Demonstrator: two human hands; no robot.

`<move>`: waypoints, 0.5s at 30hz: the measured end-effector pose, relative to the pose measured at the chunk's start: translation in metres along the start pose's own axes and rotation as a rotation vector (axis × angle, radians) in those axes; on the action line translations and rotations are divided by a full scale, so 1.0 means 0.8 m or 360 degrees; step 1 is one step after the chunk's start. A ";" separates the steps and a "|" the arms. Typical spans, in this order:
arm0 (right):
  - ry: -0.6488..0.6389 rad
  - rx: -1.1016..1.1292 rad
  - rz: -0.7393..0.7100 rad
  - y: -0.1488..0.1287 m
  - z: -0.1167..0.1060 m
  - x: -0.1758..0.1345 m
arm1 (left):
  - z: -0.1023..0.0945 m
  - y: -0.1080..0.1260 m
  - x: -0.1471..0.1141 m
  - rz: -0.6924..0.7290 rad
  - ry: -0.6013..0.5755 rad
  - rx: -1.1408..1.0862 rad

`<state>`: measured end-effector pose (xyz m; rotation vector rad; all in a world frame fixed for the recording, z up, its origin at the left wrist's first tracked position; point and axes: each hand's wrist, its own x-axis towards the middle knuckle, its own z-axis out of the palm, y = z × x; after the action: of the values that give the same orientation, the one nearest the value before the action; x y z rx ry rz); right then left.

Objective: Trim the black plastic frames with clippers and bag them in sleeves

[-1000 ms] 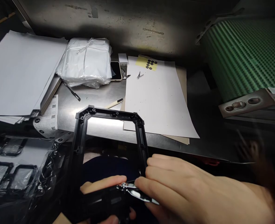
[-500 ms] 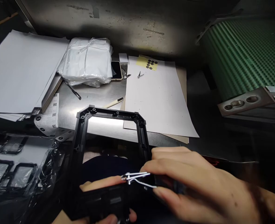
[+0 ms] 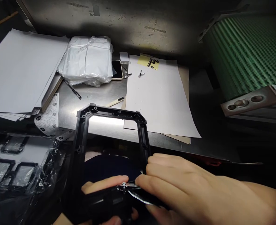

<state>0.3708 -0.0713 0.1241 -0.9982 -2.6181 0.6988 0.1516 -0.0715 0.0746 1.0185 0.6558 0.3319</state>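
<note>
My left hand (image 3: 105,184) grips the near bar of a black plastic frame (image 3: 80,137), one finger lying along the bar's inner edge and other fingertips showing below it. The frame is tilted up, with its octagonal far end over the table edge. In my right hand (image 3: 182,184) is a metal nail clipper (image 3: 135,195), its levers between thumb and fingers. The clipper's jaw end meets the near bar close to my left fingertip; whether it bites on anything is too small to tell.
White sheets (image 3: 161,100) lie on the metal table with a second nail clipper (image 3: 141,74) and yellow label paper (image 3: 149,61). Around them are a phone (image 3: 117,69), a pen (image 3: 74,90), wrapped bags (image 3: 87,61), a paper stack (image 3: 22,68), bagged frames (image 3: 22,175) and a green conveyor (image 3: 248,56).
My right hand has moved left and slightly down, bringing the clipper's jaws onto the near bar. Its fingers have closed further over the levers. The frame stays nearly in place.
</note>
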 end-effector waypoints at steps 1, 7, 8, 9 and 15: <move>0.0010 -0.0020 0.0005 -0.001 0.000 0.000 | 0.000 0.003 0.000 -0.0033 -0.0040 0.0027; -0.0132 0.0040 0.0008 0.001 -0.004 0.007 | 0.000 0.004 -0.001 -0.0005 -0.0036 0.0046; -0.0175 0.0131 0.0011 0.003 -0.004 0.008 | 0.001 0.002 -0.002 0.0043 -0.0004 0.0007; -0.0220 0.0264 0.0015 0.005 -0.005 0.008 | 0.002 -0.001 -0.003 0.0062 0.0013 -0.0025; 0.0045 0.0689 0.0263 0.018 -0.010 0.002 | 0.007 -0.011 -0.004 0.0093 0.0144 0.0050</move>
<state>0.3805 -0.0579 0.1240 -1.0779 -2.2312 1.2147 0.1521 -0.0817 0.0702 1.0586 0.7154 0.4221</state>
